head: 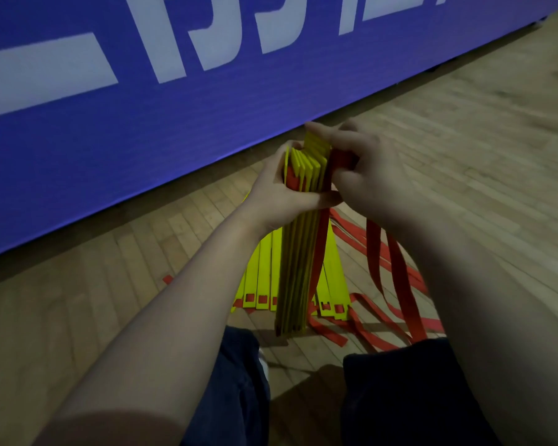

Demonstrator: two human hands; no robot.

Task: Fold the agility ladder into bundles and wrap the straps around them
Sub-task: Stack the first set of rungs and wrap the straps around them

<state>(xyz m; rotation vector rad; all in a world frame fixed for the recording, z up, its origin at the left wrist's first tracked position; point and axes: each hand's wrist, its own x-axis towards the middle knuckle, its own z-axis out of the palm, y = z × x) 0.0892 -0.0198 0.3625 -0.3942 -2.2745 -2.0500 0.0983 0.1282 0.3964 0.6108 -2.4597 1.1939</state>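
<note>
At frame centre, the left hand gripped the upright rung bundle; the right hand pinched a red strap. Loosening either grip could let it fan apart.

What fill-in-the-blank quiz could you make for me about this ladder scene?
1. The left hand grips a bundle of ____ rungs.
2. The right hand holds a ____ strap beside the bundle.
3. The banner behind is ____ with white letters.
4. More rungs lie on a ____ floor.
Missing words: yellow, red, blue, wooden.
</note>
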